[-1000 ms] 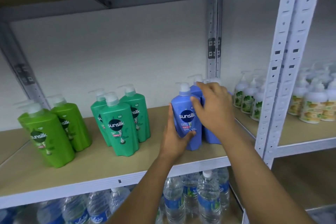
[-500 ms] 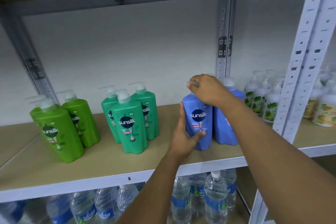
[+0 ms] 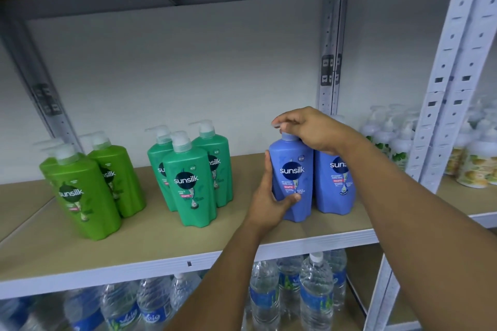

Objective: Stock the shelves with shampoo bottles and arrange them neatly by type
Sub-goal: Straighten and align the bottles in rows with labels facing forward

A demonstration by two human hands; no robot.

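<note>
A blue Sunsilk shampoo bottle (image 3: 293, 169) stands upright on the wooden shelf (image 3: 150, 239), label facing me. My left hand (image 3: 269, 199) grips its lower left side, thumb across the front. My right hand (image 3: 309, 129) is curled over its pump top. A second blue bottle (image 3: 333, 185) stands right beside it, partly behind my right forearm. To the left stand three teal Sunsilk bottles (image 3: 191, 180) in a cluster, and further left a cluster of lime green Sunsilk bottles (image 3: 86, 193).
A grey metal upright (image 3: 441, 94) divides this bay from the right bay, where white pump bottles (image 3: 390, 137) and cream pump bottles (image 3: 476, 164) stand. Water bottles (image 3: 314, 293) fill the shelf below. Another shelf sits overhead.
My right hand shifted from the bottles' side up onto the front blue bottle's pump. The left hand stays on the bottle's lower side. The second blue bottle now shows its label.
</note>
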